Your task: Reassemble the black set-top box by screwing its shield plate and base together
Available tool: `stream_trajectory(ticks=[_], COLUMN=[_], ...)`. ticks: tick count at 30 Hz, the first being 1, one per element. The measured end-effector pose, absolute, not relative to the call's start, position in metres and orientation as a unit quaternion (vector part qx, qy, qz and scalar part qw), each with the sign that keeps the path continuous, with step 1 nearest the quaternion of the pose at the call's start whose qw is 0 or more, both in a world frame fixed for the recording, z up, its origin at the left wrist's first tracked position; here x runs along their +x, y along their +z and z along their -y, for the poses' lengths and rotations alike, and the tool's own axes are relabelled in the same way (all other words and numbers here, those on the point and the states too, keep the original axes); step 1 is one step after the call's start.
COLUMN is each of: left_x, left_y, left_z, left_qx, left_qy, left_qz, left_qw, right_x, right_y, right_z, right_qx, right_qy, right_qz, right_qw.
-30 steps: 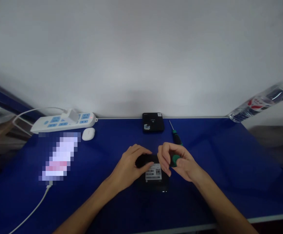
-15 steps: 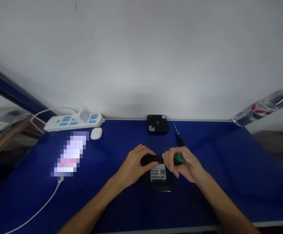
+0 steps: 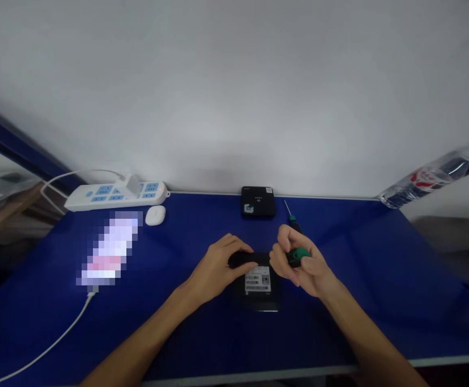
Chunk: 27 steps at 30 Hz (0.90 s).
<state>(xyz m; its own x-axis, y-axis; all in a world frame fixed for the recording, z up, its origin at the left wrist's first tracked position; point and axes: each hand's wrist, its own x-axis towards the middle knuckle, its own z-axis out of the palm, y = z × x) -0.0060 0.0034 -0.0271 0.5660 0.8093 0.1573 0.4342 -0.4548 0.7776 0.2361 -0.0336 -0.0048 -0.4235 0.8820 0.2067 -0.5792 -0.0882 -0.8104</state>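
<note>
A black device (image 3: 257, 280) with a white printed label lies on the blue table near the middle. My left hand (image 3: 222, 264) grips its upper left part between thumb and fingers. Over the device's right side, my right hand (image 3: 301, 263) is closed around a green and black screwdriver handle (image 3: 299, 256); the tool's tip is hidden. Behind that hand lies a second screwdriver (image 3: 292, 217) with a green and black handle, its thin shaft pointing toward the wall.
A black box (image 3: 258, 202) sits near the wall on the blue table (image 3: 202, 344). To the left are a white power strip (image 3: 115, 194), a white case (image 3: 155, 215) and a blurred-out phone (image 3: 111, 247) on a cable. A plastic bottle (image 3: 428, 179) leans at the back right.
My right hand has turned and its fingers have shifted around the green handle. My left hand keeps its hold on the device. The whole view has shifted slightly.
</note>
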Motion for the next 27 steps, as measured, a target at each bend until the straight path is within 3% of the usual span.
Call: stream_trajectory(ticks=[18, 27], left_x=[-0.004, -0.002], left_y=[-0.025, -0.010], left_z=[-0.002, -0.004], left_qx=[0.826, 0.852], left_qy=[0.250, 0.185], left_qz=[-0.378, -0.382], left_qw=[0.335, 0.306], right_x=[0.236, 0.236], right_y=[-0.003, -0.008], right_z=[0.034, 0.025], right_qx=[-0.160, -0.151], right_qy=[0.726, 0.712], right_qz=[0.436, 0.443], right_qw=[0.508, 0.523])
